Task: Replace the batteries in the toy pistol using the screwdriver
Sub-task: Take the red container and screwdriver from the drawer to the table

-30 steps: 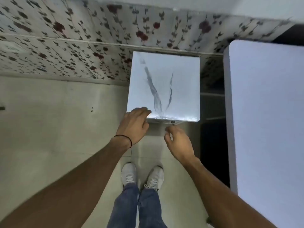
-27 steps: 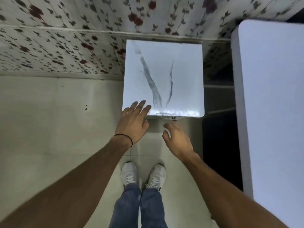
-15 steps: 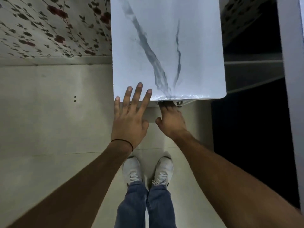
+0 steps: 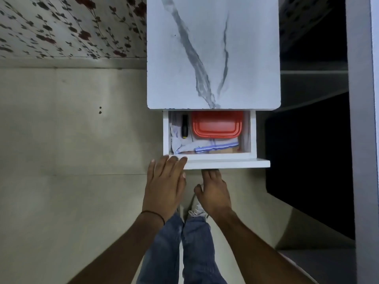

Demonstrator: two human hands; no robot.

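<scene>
Cabinet: a small white cabinet with a grey-veined marble-look top (image 4: 213,52) fills the upper centre of the frame.
Drawer: the cabinet's white drawer (image 4: 225,163) stands open below the top's near edge, at mid-frame.
Screwdriver: a black-handled screwdriver with a yellow end (image 4: 184,126) lies in the left part of the drawer, lengthwise, just beside the red container; its tip is too small to make out.
Container: a red plastic container with a rounded rectangular lid (image 4: 217,125) sits in the middle of the drawer, partly under the cabinet top.
Cloth: a white cloth with blue stripes (image 4: 205,146) lies under both things.
Left hand: the left hand (image 4: 164,187), lower centre, has straight fingers close together, tips resting on the drawer front's left corner; it holds nothing.
Right hand: the right hand (image 4: 214,193) reaches under the drawer front; its fingers are hidden there, so their grip cannot be told, and the thumb sticks out left.
Wall: floral wallpaper (image 4: 61,27) fills the upper left.
</scene>
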